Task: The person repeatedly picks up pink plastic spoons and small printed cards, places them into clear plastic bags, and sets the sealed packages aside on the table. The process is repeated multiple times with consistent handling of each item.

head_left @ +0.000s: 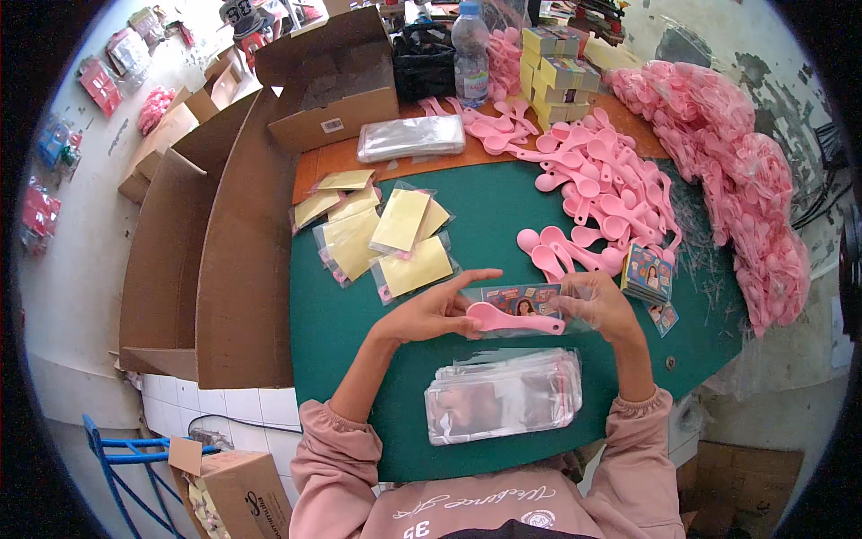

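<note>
Between my hands is a clear plastic bag (489,334) with a printed card (530,300) and a pink spoon (516,320) in it. My left hand (420,310) pinches the bag by the spoon's bowl, its index finger stretched out. At the handle end my right hand (603,307) grips the bag, with film over its fingers. Just below lies a stack of empty clear bags (503,395). Beside my right hand sits a stack of printed cards (646,272), with a loose card (664,318) under it. Left of centre are several filled bags (400,220) with yellow card backs showing.
A heap of pink spoons (602,175) covers the table's far right, beside long sacks of spoons (718,153). Along the back stand an open carton (328,81), a wrapped pack of bags (411,139), a water bottle (470,54) and card stacks (557,76). Large cardboard boxes (238,251) border the left.
</note>
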`<state>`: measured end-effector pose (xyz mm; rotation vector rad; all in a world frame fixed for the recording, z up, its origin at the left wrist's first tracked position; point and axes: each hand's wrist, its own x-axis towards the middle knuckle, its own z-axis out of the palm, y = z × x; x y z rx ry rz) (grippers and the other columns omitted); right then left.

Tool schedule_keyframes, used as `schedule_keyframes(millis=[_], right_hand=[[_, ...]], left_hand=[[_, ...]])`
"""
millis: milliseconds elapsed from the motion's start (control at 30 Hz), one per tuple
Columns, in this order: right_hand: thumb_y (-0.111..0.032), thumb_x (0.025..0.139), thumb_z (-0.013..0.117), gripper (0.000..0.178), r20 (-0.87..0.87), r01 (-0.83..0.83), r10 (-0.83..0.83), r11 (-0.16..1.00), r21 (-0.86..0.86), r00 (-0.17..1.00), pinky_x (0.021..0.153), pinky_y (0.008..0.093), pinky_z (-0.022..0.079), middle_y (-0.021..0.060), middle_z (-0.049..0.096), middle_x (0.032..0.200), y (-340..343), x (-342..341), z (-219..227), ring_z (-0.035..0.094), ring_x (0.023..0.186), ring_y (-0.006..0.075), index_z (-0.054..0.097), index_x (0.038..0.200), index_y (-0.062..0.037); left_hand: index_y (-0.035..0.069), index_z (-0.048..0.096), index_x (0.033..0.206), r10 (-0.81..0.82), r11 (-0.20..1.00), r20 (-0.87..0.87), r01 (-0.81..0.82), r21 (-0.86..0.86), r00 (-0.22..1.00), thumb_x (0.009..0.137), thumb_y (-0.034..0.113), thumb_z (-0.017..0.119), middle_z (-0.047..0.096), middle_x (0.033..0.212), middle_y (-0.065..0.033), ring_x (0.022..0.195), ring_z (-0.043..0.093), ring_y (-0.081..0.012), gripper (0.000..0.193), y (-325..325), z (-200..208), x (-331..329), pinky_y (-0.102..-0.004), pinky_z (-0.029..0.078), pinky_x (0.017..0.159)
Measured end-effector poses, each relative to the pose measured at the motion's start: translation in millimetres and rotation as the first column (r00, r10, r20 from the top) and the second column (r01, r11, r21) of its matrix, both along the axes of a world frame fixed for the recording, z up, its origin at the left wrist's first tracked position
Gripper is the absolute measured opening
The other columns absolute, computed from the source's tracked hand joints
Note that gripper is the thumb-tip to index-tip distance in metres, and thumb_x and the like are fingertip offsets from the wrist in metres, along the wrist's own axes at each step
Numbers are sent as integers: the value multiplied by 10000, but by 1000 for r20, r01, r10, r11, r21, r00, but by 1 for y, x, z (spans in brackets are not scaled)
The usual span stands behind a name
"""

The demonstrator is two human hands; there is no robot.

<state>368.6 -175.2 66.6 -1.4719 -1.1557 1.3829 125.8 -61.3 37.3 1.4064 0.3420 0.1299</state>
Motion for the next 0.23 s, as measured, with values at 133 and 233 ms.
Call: schedule_keyframes(millis=[133, 233], right_hand=[[-97, 733, 673, 107, 114, 113, -145, 963, 246, 983, 574, 216, 418, -18, 557, 706, 1, 0, -4, 498, 636, 63, 614, 786, -27], [-123, 724, 686, 120, 356, 242, -401, 877, 415, 844, 589, 227, 428, 24, 592, 721, 9, -25, 9, 530, 651, 95, 623, 818, -82]], left_hand=[[78, 263, 1326, 375, 890, 68, -380, 251, 925, 824, 78, 591, 571, 1011, -108, 872, 582, -152, 600, -24, -13, 15, -265, 487, 741], [113, 227, 1325, 493, 870, 62, -492, -35, 868, 895, 178, 507, 523, 1090, -114, 986, 555, -189, 518, -38, -18, 18, -298, 489, 765]])
